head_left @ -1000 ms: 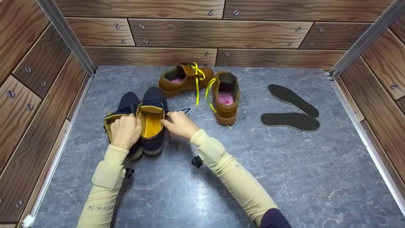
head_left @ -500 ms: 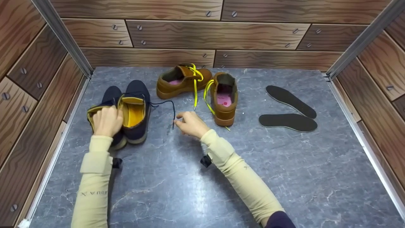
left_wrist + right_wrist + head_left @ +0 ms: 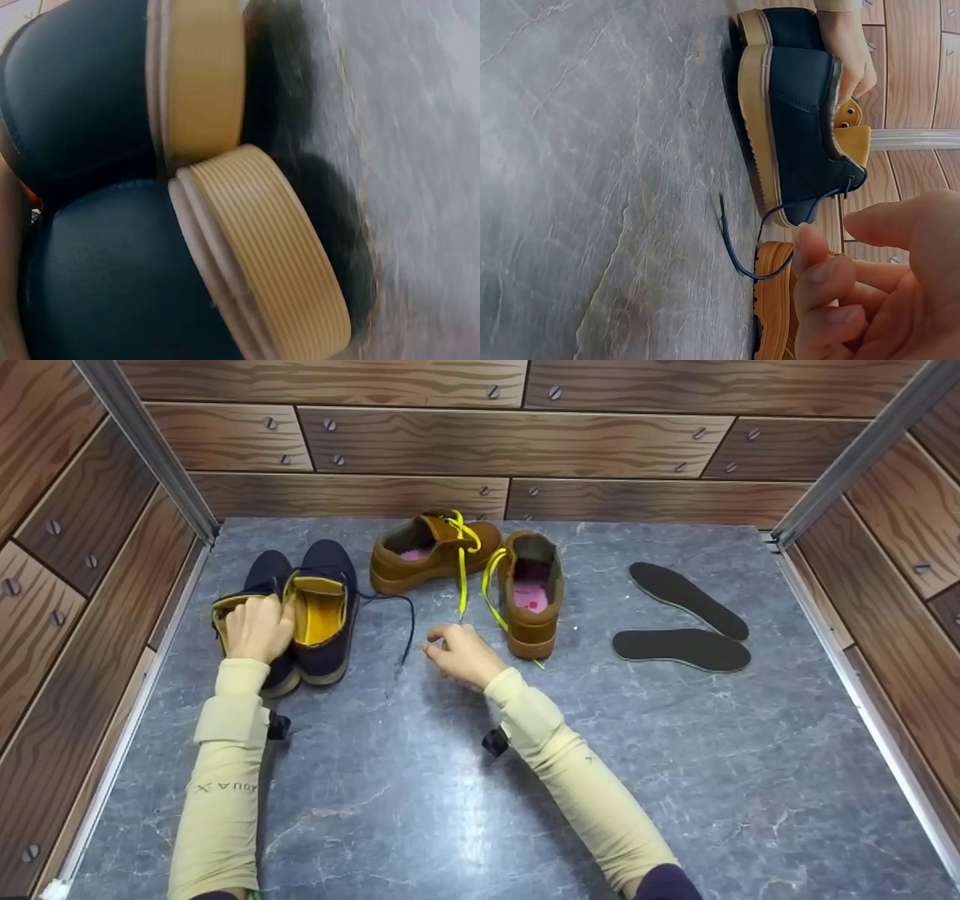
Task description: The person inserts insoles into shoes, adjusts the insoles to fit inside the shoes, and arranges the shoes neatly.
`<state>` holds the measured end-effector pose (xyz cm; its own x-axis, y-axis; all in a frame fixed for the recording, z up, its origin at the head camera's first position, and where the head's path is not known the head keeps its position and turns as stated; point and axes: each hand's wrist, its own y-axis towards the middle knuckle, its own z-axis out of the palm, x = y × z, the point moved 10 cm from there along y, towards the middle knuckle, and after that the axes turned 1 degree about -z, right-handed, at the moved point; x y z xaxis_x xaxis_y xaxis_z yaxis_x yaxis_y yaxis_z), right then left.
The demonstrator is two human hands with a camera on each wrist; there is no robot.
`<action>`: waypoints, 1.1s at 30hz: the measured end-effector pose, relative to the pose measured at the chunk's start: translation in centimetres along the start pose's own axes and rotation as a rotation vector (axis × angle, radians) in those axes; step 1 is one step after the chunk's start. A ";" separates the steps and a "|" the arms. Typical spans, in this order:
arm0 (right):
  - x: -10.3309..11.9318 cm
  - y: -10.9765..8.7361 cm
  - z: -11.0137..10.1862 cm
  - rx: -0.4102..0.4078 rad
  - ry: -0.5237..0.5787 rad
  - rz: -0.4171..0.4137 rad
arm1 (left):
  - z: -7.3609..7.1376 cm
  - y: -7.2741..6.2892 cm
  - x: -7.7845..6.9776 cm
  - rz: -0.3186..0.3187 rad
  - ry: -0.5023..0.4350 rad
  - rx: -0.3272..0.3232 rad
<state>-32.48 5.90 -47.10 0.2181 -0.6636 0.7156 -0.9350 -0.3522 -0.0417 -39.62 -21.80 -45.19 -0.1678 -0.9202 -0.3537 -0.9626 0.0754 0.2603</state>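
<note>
On the left of the head view, two navy shoes with yellow insides stand side by side, heels toward me. My left hand (image 3: pixel 259 630) grips them where the left navy shoe (image 3: pixel 268 570) meets the right navy shoe (image 3: pixel 330 556). Its fingertips are hidden in the openings. The left wrist view shows the pale ribbed soles (image 3: pixel 262 247) at the heels. A dark blue lace (image 3: pixel 411 622) trails from the right navy shoe onto the floor. My right hand (image 3: pixel 461 655), fingers loosely bent, holds nothing; it is beside the lace end, apart from it in the head view.
Two brown shoes with yellow laces stand behind: one sideways (image 3: pixel 390 574), one with its heel toward me (image 3: pixel 534 639). Two black insoles (image 3: pixel 682 650) lie at the right. Wood-patterned walls (image 3: pixel 480 442) enclose the grey marbled floor (image 3: pixel 420 795).
The navy shoes have moved left and away from me in my left hand's grip. My right hand has left the right navy shoe and moved right. The dark blue lace now lies stretched out.
</note>
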 end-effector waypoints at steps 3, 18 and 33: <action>-0.4 -0.1 -0.2 -0.006 -0.003 0.012 | 0.5 0.1 -0.1 -0.001 0.002 0.027; -0.7 -1.5 -8.4 -0.544 -0.295 -0.132 | -4.4 -0.3 -9.5 0.160 0.051 -0.313; -4.9 -2.1 -14.3 -0.695 -0.381 0.059 | 5.3 4.8 -18.5 0.175 0.044 0.001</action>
<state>-35.54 19.32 -40.50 0.1263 -0.8927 0.4326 -0.8810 0.0994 0.4625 -42.28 -2.37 -42.18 -0.3229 -0.9091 -0.2631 -0.9199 0.2361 0.3131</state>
